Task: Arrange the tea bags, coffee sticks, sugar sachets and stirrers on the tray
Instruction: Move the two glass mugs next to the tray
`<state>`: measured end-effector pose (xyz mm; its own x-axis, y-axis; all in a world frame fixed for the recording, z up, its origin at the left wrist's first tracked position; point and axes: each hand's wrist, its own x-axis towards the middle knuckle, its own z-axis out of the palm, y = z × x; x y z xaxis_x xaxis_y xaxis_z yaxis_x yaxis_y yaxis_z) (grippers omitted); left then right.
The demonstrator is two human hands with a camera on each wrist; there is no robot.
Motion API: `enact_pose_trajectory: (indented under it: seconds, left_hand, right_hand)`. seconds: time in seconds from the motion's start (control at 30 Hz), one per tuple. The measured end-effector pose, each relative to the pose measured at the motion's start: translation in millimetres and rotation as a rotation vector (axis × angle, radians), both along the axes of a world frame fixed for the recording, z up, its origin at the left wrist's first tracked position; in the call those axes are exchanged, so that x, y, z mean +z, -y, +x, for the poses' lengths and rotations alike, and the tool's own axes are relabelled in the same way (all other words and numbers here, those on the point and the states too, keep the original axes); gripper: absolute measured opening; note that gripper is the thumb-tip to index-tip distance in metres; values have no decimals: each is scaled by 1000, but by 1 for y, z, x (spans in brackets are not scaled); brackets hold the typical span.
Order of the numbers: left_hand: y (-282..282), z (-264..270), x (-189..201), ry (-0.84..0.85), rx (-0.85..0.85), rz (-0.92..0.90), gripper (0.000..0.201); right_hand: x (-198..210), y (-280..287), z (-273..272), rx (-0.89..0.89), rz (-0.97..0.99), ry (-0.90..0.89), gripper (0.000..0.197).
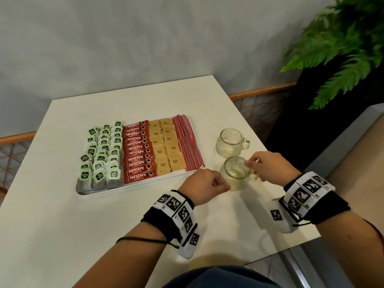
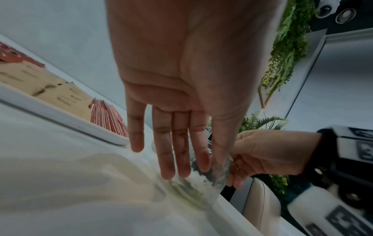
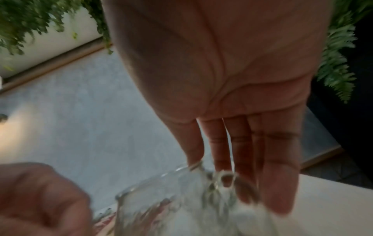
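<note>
A white tray (image 1: 133, 189) on the table holds green-tagged tea bags (image 1: 101, 154), red coffee sticks (image 1: 138, 152), brown sugar sachets (image 1: 166, 146) and red stirrers (image 1: 188, 142), each in its own rows. Right of the tray's near corner stands a glass mug (image 1: 234, 173). My left hand (image 1: 207, 183) lays straight fingers (image 2: 177, 159) against the mug's left side (image 2: 207, 178). My right hand (image 1: 270, 167) grips the mug from the right, thumb at the rim and fingers around the handle (image 3: 226, 178).
A second glass mug (image 1: 229, 142) stands just behind the held one, handle to the right. The table's right edge (image 1: 291, 183) runs close beside my right wrist. A fern (image 1: 342, 48) in a dark planter stands beyond that edge.
</note>
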<state>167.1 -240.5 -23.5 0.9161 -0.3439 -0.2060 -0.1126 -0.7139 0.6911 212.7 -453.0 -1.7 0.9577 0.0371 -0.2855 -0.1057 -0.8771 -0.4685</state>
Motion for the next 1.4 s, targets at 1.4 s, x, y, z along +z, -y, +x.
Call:
enact_pose_trajectory:
  seconds: [1.4]
  left_hand:
    - [-139, 73, 42, 476, 378, 249, 21]
  right_hand:
    - [-14, -92, 181, -177, 390, 220, 25]
